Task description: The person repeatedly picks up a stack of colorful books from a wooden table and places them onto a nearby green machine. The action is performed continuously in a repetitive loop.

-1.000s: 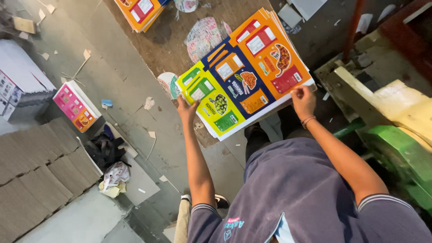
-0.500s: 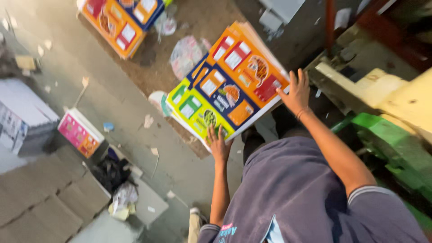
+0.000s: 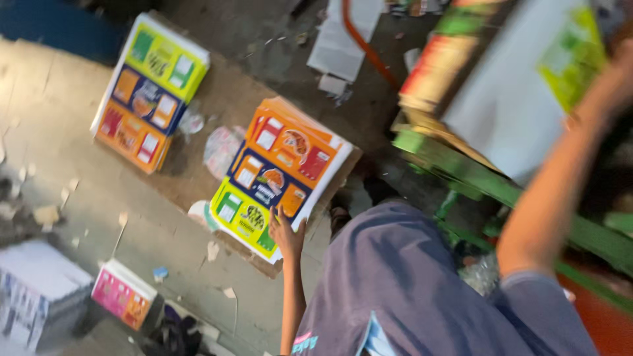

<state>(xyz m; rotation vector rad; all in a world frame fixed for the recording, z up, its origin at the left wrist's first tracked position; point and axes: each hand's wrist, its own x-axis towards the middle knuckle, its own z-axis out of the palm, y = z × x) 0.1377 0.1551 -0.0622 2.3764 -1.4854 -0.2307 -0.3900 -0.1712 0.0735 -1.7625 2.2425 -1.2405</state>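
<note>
The stack of printed sheets [image 3: 280, 175], banded orange, blue and green, now lies flat on the brown board [image 3: 217, 99] on the floor; half a second ago both hands carried it in the air, so the load has been put down. The left hand [image 3: 287, 234] rests spread on the stack's near green edge, arm stretched forward. The right hand [image 3: 616, 76] has swung up toward the sheets on the green machine [image 3: 475, 178]; blur hides its fingers. A second stack [image 3: 150, 89] lies further left.

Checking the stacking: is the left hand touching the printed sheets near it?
Touching: the head view shows the left hand lying flat on the near edge of the printed sheets.
</note>
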